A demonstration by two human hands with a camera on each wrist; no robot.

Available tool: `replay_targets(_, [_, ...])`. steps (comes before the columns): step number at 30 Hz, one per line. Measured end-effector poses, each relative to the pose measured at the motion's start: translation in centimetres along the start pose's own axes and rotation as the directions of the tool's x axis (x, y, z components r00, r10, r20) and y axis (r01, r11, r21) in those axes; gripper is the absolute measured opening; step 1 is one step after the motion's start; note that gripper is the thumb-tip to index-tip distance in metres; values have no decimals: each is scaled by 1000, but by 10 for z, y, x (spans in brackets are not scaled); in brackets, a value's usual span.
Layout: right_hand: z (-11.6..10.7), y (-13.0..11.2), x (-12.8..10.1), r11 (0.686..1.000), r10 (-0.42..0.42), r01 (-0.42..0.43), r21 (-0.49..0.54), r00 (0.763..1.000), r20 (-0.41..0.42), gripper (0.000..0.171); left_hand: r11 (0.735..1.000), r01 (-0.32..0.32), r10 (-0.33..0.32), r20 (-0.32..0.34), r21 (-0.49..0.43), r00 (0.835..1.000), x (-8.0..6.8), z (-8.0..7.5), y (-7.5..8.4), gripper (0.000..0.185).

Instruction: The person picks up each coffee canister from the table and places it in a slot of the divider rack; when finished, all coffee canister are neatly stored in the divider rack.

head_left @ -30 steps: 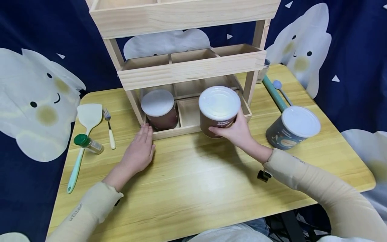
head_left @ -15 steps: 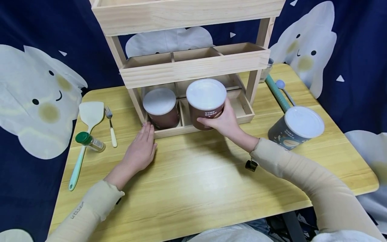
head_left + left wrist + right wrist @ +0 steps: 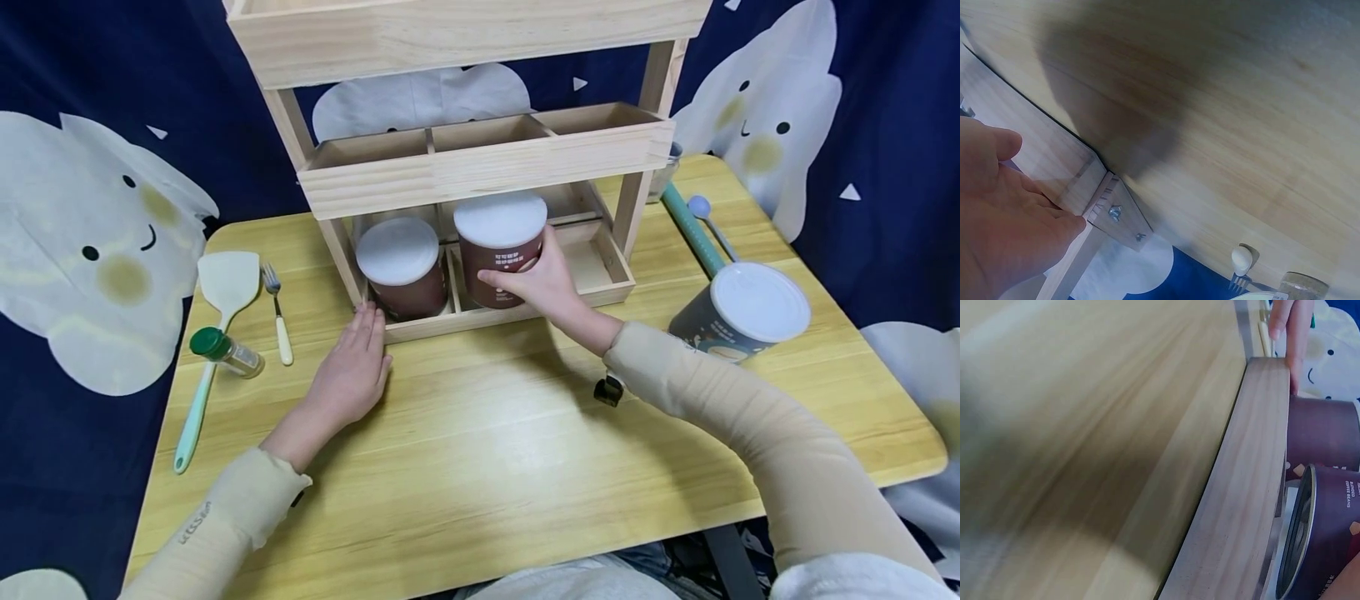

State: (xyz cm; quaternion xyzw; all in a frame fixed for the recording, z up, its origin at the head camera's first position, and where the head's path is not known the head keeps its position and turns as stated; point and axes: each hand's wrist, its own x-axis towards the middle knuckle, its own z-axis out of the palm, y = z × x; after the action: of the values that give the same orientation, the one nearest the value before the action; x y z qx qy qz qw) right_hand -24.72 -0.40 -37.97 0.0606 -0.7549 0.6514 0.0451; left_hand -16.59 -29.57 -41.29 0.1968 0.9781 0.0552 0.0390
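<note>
Brown and white-lidded, a can (image 3: pixel 486 255) is gripped in the right hand (image 3: pixel 546 282), thumb curled across its front, over the front middle compartment of the wooden rack's (image 3: pixel 487 167) lowest tier. The left hand (image 3: pixel 348 367), fingers straight and close together, rests at that tier's left corner. Beside it, a second can (image 3: pixel 411 292) sits in the left compartment; a grey can (image 3: pixel 705 321) stands on the table (image 3: pixel 450 475).

The maroon can (image 3: pixel 489 260) at twelve o'clock is white-lettered and white-lidded; the dark grey can (image 3: pixel 727 310) at three, white-lidded; the tabletop (image 3: pixel 450 458), yellow wood-grained; the curtain (image 3: pixel 232 50), navy with white clouds; the jar cap (image 3: pixel 209 342), green.
</note>
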Motion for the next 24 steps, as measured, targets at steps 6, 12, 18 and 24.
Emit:
replay_targets(6, [6,0,11,999,46,-47,-26,998,-37,96,1000,-3,3,2,7,1000,1,-1,1,65])
replay_targets(12, [14,5,17,998,54,-55,-18,997,-56,99,1000,-3,3,4,10,1000,1,-1,0,65])
replay_targets(18, [22,15,19,999,30,-33,-36,997,-67,102,1000,-7,7,6,13,1000,1,1,0,65])
replay_targets(24, [29,21,20,995,4,-10,-103,998,-56,105,999,-14,14,-15,32,1000,0,3,-1,64])
